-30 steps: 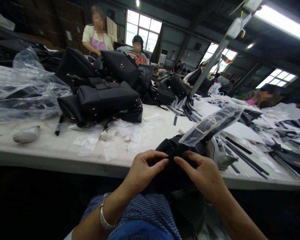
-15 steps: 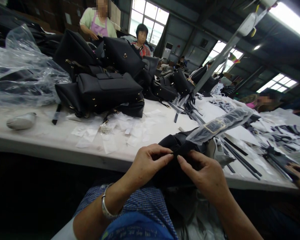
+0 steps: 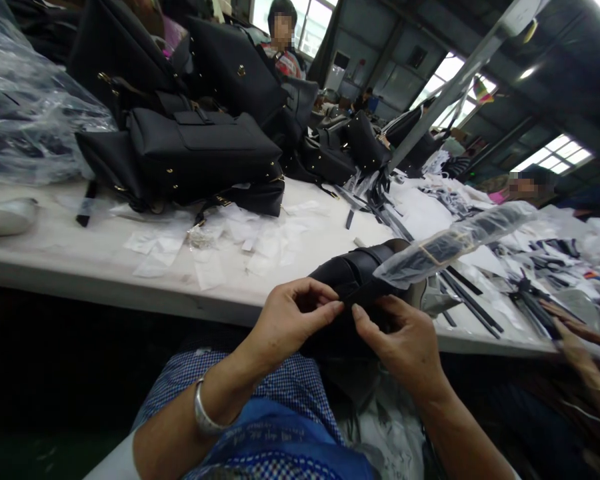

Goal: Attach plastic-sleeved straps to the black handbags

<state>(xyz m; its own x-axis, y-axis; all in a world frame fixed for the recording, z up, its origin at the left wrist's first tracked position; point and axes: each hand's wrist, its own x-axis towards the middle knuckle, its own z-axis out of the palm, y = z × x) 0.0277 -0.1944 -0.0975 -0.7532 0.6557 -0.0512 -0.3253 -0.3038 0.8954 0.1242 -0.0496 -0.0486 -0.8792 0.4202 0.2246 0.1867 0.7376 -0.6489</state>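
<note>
My left hand (image 3: 287,319) and my right hand (image 3: 400,341) meet at the table's near edge, both pinching a black strap (image 3: 365,291). The strap runs up and to the right, and its far end with a gold buckle is wrapped in a clear plastic sleeve (image 3: 455,243). Under my hands lies a black bag (image 3: 353,270), partly hidden by them. A silver bracelet (image 3: 203,417) sits on my left wrist.
A pile of black handbags (image 3: 195,150) stands at the back of the white table (image 3: 55,267), with crumpled clear plastic (image 3: 25,113) at the left. Small paper tags (image 3: 230,243) and loose black straps (image 3: 470,297) litter the top. Another person's hand (image 3: 575,333) reaches in at the right; people sit beyond.
The camera has tilted down and nearer. My hands stay pinched on the strap, shifting slightly left along it. Another person's hand has come into view at the right.
</note>
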